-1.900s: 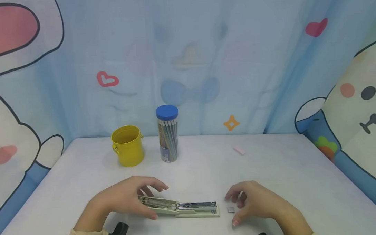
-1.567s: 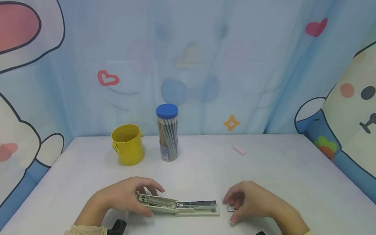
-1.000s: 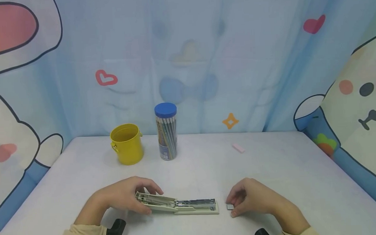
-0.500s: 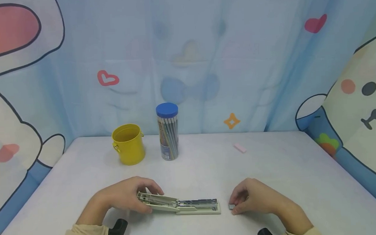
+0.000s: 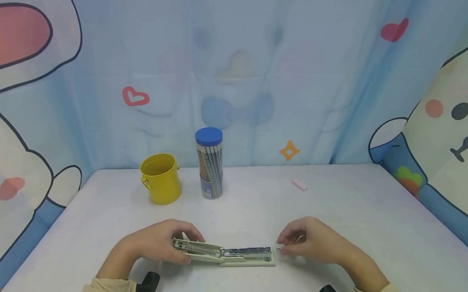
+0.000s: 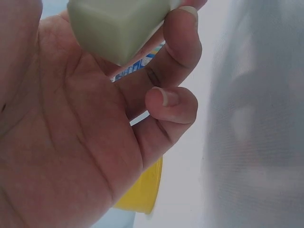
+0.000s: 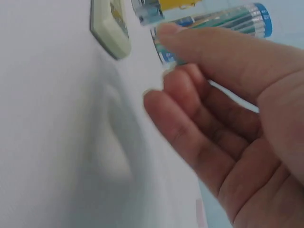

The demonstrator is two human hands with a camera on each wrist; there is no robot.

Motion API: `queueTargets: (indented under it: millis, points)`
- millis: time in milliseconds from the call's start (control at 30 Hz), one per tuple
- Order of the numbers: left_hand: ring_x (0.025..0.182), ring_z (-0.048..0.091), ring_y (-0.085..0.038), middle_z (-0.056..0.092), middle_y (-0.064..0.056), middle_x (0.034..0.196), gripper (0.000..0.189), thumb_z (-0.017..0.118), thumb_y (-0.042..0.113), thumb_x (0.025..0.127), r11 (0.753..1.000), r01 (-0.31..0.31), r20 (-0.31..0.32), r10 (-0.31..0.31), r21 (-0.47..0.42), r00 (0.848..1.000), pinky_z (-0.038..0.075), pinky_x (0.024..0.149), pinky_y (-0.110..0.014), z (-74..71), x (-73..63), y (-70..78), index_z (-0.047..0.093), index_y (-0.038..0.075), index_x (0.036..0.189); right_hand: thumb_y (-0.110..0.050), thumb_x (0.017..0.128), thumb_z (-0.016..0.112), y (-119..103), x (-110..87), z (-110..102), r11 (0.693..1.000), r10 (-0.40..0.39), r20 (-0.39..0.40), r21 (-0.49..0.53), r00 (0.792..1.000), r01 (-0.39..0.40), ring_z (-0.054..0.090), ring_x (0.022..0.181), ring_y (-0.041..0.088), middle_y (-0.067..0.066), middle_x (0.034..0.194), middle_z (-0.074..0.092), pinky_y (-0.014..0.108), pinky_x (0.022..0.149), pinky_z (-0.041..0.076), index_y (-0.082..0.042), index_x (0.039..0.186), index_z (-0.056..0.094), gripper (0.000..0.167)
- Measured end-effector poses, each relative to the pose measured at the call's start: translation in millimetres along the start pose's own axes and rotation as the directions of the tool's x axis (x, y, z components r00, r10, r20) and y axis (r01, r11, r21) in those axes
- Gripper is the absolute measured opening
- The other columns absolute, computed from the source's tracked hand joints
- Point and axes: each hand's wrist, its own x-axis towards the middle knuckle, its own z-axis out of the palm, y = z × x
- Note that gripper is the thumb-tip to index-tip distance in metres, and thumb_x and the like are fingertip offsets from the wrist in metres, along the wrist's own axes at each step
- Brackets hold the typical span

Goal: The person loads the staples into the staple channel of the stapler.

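Observation:
A pale green stapler (image 5: 247,257) lies on the table, its top swung back to the left so that the metal rail shows. My left hand (image 5: 161,243) grips the raised top, thumb on the near side and fingers on the far side; in the left wrist view the stapler's pale green end (image 6: 118,28) rests between thumb and fingers. Just off the stapler's right end, my right hand (image 5: 312,242) pinches a small strip of staples (image 5: 279,249) between thumb and forefinger. The right wrist view shows the silvery staple strip (image 7: 149,12) at the thumb tip, beside the stapler's base.
Toward the back stand a yellow bucket (image 5: 163,185) and a clear jar of pencils (image 5: 210,170) with a blue lid. A small pink block (image 5: 299,184) lies at the back right. A patterned curtain (image 5: 239,77) hangs behind the white table (image 5: 236,210).
The right hand has closed on the staple strip, lifted it off the table and brought it left toward the stapler's end. The left hand has stayed on the stapler.

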Motion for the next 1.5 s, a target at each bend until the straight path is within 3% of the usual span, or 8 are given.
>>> queueTargets:
  millis: [200,367,1033,1500]
  points:
    - [0.095,0.059,-0.019,0.064,0.012,0.109,0.041,0.08,0.02,0.079,1.0,0.014,-0.002,-0.014,0.007,1.0,0.049,0.078,-0.036,-0.5,-0.1,0.9,0.07,0.034,0.116,-0.023,0.083,0.084,-7.0,0.7,6.0,0.991,-0.106,-0.024,0.083,0.994,0.107,0.066,0.079,0.012,-0.005,0.091,0.073,0.029,0.073,0.056,-0.014,0.095,0.078,0.017]
    - [0.095,0.059,-0.019,0.064,0.012,0.108,0.04,0.08,0.019,0.08,1.0,0.019,0.002,-0.019,0.003,1.0,0.049,0.077,-0.036,-0.5,-1.6,1.1,0.07,0.034,0.116,-0.024,0.084,0.083,-10.0,3.0,12.7,0.986,-0.129,-0.018,0.103,0.992,0.13,0.067,0.081,0.011,-0.004,0.093,0.074,0.029,0.073,0.056,-0.015,0.095,0.079,0.015]
    - [0.093,0.059,-0.018,0.064,0.014,0.107,0.042,0.079,0.018,0.078,1.0,0.014,0.0,-0.014,0.026,1.0,0.047,0.079,-0.037,0.8,0.9,3.0,0.069,0.036,0.115,-0.023,0.082,0.085,-22.1,5.7,20.9,0.995,-0.089,-0.031,0.042,0.996,0.09,0.065,0.078,0.009,-0.007,0.089,0.071,0.027,0.073,0.055,-0.017,0.093,0.08,0.014]
    - [0.094,0.059,-0.018,0.064,0.014,0.107,0.041,0.078,0.018,0.078,0.999,0.005,-0.003,-0.004,0.034,1.0,0.047,0.08,-0.036,0.8,1.2,2.4,0.07,0.036,0.114,-0.026,0.08,0.086,-17.0,7.4,22.4,0.994,-0.107,-0.026,0.023,0.994,0.108,0.062,0.076,0.008,-0.009,0.086,0.069,0.028,0.071,0.055,-0.018,0.094,0.08,0.017]
